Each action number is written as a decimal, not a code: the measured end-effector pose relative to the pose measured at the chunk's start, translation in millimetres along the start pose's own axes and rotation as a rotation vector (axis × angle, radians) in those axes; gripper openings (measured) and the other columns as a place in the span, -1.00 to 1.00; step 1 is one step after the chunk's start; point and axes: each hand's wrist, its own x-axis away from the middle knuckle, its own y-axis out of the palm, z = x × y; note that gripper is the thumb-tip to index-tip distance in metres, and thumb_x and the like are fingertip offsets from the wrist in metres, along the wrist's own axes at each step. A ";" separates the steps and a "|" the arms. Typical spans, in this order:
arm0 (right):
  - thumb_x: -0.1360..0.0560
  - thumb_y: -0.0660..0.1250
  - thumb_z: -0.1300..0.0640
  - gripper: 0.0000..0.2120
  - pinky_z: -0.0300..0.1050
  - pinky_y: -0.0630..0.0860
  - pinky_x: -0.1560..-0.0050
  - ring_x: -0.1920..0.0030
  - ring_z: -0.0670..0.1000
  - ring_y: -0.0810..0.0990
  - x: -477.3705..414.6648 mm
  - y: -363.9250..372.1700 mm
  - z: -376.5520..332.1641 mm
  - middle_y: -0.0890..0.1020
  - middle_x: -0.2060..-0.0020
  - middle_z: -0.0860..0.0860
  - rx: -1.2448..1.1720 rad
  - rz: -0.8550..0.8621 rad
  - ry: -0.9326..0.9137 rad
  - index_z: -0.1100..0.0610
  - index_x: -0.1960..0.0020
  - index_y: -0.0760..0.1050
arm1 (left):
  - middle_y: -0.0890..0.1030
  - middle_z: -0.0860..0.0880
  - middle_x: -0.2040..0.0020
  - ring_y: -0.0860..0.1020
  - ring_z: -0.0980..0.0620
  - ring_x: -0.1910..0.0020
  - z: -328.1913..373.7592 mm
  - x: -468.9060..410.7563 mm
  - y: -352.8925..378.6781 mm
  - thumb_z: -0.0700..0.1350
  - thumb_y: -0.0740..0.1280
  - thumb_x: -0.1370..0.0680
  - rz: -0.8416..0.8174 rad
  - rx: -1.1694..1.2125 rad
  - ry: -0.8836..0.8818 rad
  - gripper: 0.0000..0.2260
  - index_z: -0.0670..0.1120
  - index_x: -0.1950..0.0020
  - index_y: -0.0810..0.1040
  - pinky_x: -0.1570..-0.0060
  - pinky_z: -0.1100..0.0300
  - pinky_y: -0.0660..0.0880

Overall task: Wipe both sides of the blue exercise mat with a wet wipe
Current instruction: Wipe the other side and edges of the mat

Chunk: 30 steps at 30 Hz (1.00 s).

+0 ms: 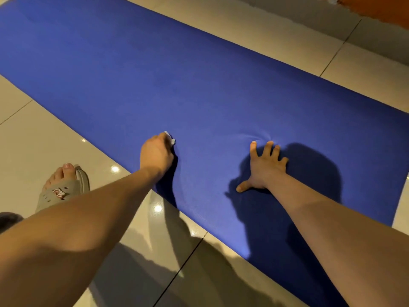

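The blue exercise mat lies flat on the tiled floor, running from the upper left to the lower right. My left hand is on the mat near its near edge, fingers curled round a small white wet wipe that peeks out past the knuckles. My right hand presses flat on the mat with fingers spread, and the mat puckers into small creases just beyond the fingertips.
Glossy beige floor tiles surround the mat. My foot in a grey slipper stands on the tiles left of the mat's near edge. An orange-brown surface shows at the top right corner.
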 end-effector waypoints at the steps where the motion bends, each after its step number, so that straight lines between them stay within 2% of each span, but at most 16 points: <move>1: -0.12 0.53 -0.48 0.49 0.46 0.10 -0.44 -0.55 0.43 -0.19 0.1 0.2 0.1 -0.25 -0.54 0.35 0.002 0.003 0.001 0.05 -0.59 -0.42 | 0.62 -0.06 0.16 0.53 -0.13 0.20 3.4 0.4 0.4 -0.16 0.26 -0.60 0.013 0.032 -0.059 -0.90 -0.05 0.11 0.49 0.21 0.11 0.33; 2: -0.11 0.52 -0.49 0.50 0.46 0.11 -0.44 -0.55 0.43 -0.18 0.3 0.5 0.0 -0.24 -0.54 0.35 0.005 0.007 0.002 0.05 -0.59 -0.42 | 0.63 -0.03 0.15 0.53 -0.10 0.20 10.2 5.4 2.4 -0.19 0.26 -0.58 0.026 0.065 -0.085 -0.91 -0.05 0.11 0.50 0.20 0.11 0.35; 4: -0.11 0.52 -0.49 0.50 0.46 0.12 -0.43 -0.55 0.43 -0.17 0.0 0.5 0.1 -0.23 -0.55 0.35 0.011 0.014 0.000 0.05 -0.59 -0.42 | 0.63 -0.01 0.16 0.55 -0.09 0.21 30.8 28.4 15.4 -0.23 0.25 -0.53 0.011 0.115 -0.013 -0.90 -0.05 0.12 0.51 0.19 0.07 0.44; 7: -0.11 0.53 -0.49 0.50 0.47 0.10 -0.44 -0.55 0.43 -0.18 -0.1 1.0 0.5 -0.24 -0.55 0.34 -0.006 0.009 -0.001 0.04 -0.59 -0.42 | 0.61 -0.09 0.19 0.55 -0.20 0.19 68.1 75.2 38.3 -0.27 0.24 -0.45 -0.136 0.140 0.250 -0.87 -0.06 0.12 0.52 0.18 -0.03 0.49; 9: -0.10 0.52 -0.49 0.50 0.47 0.09 -0.44 -0.55 0.42 -0.19 -0.2 1.6 0.6 -0.25 -0.55 0.32 -0.008 0.019 0.001 0.03 -0.59 -0.42 | 0.57 -0.13 0.22 0.51 -0.23 0.22 81.8 95.3 43.5 -0.26 0.27 -0.42 -0.222 0.099 0.461 -0.90 -0.10 0.12 0.52 0.22 -0.02 0.47; 12: -0.11 0.52 -0.50 0.49 0.46 0.09 -0.45 -0.55 0.42 -0.20 -1.2 3.0 2.0 -0.25 -0.55 0.32 -0.010 0.023 -0.004 0.03 -0.59 -0.42 | 0.55 -0.12 0.15 0.48 -0.18 0.18 68.1 78.5 41.2 -0.19 0.26 -0.50 -0.245 -0.021 0.731 -0.90 -0.11 0.03 0.54 0.15 -0.02 0.44; 14: -0.11 0.51 -0.50 0.49 0.46 0.09 -0.45 -0.55 0.42 -0.20 -1.6 3.5 3.6 -0.25 -0.55 0.32 -0.014 0.023 -0.011 0.03 -0.59 -0.43 | 0.57 -0.11 0.13 0.49 -0.21 0.16 52.1 52.9 33.4 -0.17 0.24 -0.52 -0.199 -0.026 0.674 -0.90 -0.08 0.01 0.52 0.13 -0.02 0.44; 17: -0.11 0.51 -0.50 0.49 0.46 0.08 -0.45 -0.55 0.41 -0.20 -1.4 3.3 5.3 -0.25 -0.55 0.32 -0.010 0.022 -0.013 0.03 -0.59 -0.43 | 0.60 -0.11 0.18 0.51 -0.26 0.22 34.1 12.2 14.3 -0.15 0.26 -0.58 -0.044 0.070 0.297 -0.96 -0.10 0.01 0.44 0.25 0.03 0.36; 19: -0.11 0.52 -0.50 0.49 0.46 0.08 -0.45 -0.55 0.41 -0.20 -1.2 2.6 3.9 -0.25 -0.55 0.33 -0.013 0.020 -0.016 0.03 -0.59 -0.43 | 0.56 -0.03 0.18 0.45 -0.15 0.26 24.4 -5.2 6.9 -0.18 0.28 -0.62 0.017 0.107 0.069 -0.93 -0.15 -0.08 0.46 0.27 0.12 0.24; 21: -0.12 0.52 -0.49 0.50 0.46 0.08 -0.45 -0.56 0.41 -0.18 -1.0 2.3 3.5 -0.25 -0.56 0.33 -0.012 0.019 -0.016 0.04 -0.59 -0.43 | 0.59 0.01 0.11 0.49 -0.08 0.19 26.0 -7.0 8.6 -0.23 0.23 -0.62 0.060 0.120 -0.040 -0.90 -0.15 -0.09 0.52 0.22 0.19 0.28; 23: -0.12 0.52 -0.49 0.49 0.46 0.08 -0.45 -0.56 0.41 -0.17 -1.0 2.4 3.1 -0.25 -0.55 0.34 -0.011 0.017 -0.015 0.04 -0.59 -0.43 | 0.67 -0.03 -0.01 0.60 -0.10 0.04 38.4 6.2 18.9 -0.29 0.21 -0.57 0.087 0.156 -0.019 -0.83 -0.14 -0.01 0.59 0.08 0.14 0.44; 25: -0.13 0.52 -0.48 0.49 0.46 0.08 -0.45 -0.56 0.41 -0.17 -1.3 2.4 3.0 -0.24 -0.56 0.33 -0.012 0.017 -0.012 0.04 -0.59 -0.44 | 0.69 -0.07 -0.04 0.62 -0.14 -0.01 58.1 28.1 34.9 -0.31 0.23 -0.53 0.039 0.183 0.099 -0.81 -0.13 0.02 0.62 -0.01 0.04 0.52; 30: -0.15 0.51 -0.49 0.47 0.45 0.08 -0.45 -0.56 0.40 -0.17 -2.1 5.5 3.9 -0.24 -0.56 0.32 -0.013 0.031 -0.006 0.03 -0.59 -0.44 | 0.62 -0.09 0.12 0.54 -0.18 0.16 97.7 65.2 57.4 -0.24 0.26 -0.49 -0.209 0.084 0.625 -0.86 -0.10 0.04 0.60 0.09 -0.01 0.51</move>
